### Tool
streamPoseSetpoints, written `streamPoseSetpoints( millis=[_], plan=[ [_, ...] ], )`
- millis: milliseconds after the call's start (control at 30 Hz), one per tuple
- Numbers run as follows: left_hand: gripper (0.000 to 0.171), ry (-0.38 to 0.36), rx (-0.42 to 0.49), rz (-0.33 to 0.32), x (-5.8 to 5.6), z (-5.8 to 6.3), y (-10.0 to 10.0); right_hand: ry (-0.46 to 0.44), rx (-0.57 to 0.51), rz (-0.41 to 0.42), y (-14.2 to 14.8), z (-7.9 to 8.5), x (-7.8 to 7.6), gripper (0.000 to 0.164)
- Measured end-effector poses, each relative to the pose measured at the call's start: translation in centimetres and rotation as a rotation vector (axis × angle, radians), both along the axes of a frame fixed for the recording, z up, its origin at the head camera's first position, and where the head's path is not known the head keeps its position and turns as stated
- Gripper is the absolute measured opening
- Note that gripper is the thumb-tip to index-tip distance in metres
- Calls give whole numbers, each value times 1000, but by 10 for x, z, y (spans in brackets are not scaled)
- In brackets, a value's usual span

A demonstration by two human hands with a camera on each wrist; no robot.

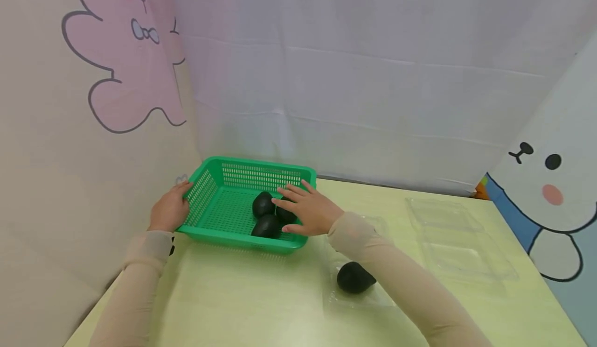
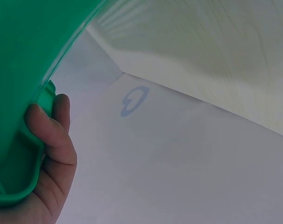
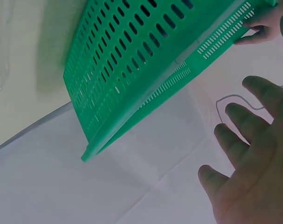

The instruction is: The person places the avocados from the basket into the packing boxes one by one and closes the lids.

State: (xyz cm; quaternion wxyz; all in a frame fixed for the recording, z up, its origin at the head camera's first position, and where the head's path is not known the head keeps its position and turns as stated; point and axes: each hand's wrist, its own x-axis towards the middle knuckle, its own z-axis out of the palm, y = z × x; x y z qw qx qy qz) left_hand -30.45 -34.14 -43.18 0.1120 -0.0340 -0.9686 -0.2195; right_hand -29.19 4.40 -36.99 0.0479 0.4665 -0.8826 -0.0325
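Green basket (image 1: 233, 237), one: left of centre in the head view. My left hand (image 1: 169, 210): thumb and fingers grasping its left rim. My right hand (image 1: 312, 212): fingers spread, holding nothing, over its right end. Three black rounded items (image 1: 264, 205): inside. Fourth black item (image 1: 354, 278): lower centre, on clear plastic (image 1: 338, 299), upon the counter (image 1: 242, 295).

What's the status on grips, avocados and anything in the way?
Left grip holding rim of green plastic basket. Right grip spread, empty, at basket's right side. Three dark avocados inside, fourth on clear plastic. No obstruction seen.
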Motion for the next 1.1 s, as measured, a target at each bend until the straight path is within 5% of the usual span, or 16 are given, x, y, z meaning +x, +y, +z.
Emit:
streamPoseSetpoints(
  millis=[1100],
  plan=[
    [51,7,-36,13,1,1,0,-29,344,-29,-67,2,-24,68]
  ],
)
